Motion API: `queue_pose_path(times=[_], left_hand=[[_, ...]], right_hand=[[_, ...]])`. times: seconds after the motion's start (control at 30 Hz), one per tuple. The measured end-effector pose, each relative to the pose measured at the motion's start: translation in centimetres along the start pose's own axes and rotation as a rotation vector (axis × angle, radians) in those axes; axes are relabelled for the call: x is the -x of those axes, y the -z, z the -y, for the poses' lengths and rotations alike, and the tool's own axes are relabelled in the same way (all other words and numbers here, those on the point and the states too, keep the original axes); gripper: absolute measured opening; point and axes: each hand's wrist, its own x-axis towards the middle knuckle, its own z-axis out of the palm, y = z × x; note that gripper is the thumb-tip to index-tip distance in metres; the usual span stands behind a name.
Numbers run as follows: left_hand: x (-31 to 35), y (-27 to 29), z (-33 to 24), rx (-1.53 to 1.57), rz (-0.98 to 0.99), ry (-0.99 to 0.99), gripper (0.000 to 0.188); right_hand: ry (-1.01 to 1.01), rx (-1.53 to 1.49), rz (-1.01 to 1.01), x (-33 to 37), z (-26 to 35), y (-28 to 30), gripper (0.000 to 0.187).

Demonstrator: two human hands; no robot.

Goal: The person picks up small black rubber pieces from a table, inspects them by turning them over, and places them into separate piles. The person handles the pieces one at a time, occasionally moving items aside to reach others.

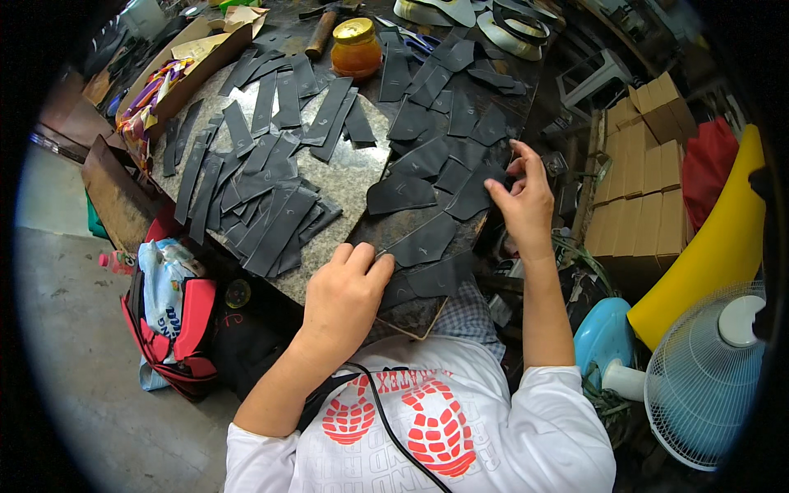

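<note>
Flat black cut pieces, like leather or sheet material, cover the worktop, several with pale marks. My left hand (347, 287) is at the table's near edge with its fingers curled together; its fingertips meet the corner of a black piece (422, 243), and what they may pinch is hidden. Further right, my right hand (526, 195) has thumb and fingers apart. Its thumb touches the edge of another black piece (475, 194). A heap of black strips (279, 222) lies to the left on a speckled stone slab (337, 234).
At the back stand a jar of amber stuff with a yellow lid (355, 49), a hammer (322, 33) and blue-handled scissors (419, 39). A cardboard box (201, 66) is at far left. On the right are stacked cartons (641, 197) and a fan (707, 378); a red-black bag (177, 329) sits lower left.
</note>
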Motion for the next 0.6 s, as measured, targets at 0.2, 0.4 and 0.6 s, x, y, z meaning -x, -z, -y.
queue_pose_path(times=[0.2, 0.4, 0.6], left_hand=[[0.5, -0.7, 0.0, 0.047, -0.025, 0.021, 0.029], [0.4, -1.1, 0.4, 0.089, -0.043, 0.049, 0.027], [0.7, -0.8, 0.6, 0.153, -0.037, 0.082, 0.024]], right_hand=[[0.198, -0.039, -0.021, -7.0, -3.2, -0.7, 0.027], [0.357, 0.359, -0.119, -16.6, -6.3, -4.1, 0.032], [0.352, 0.384, -0.074, -19.3, -7.5, -5.2, 0.022]])
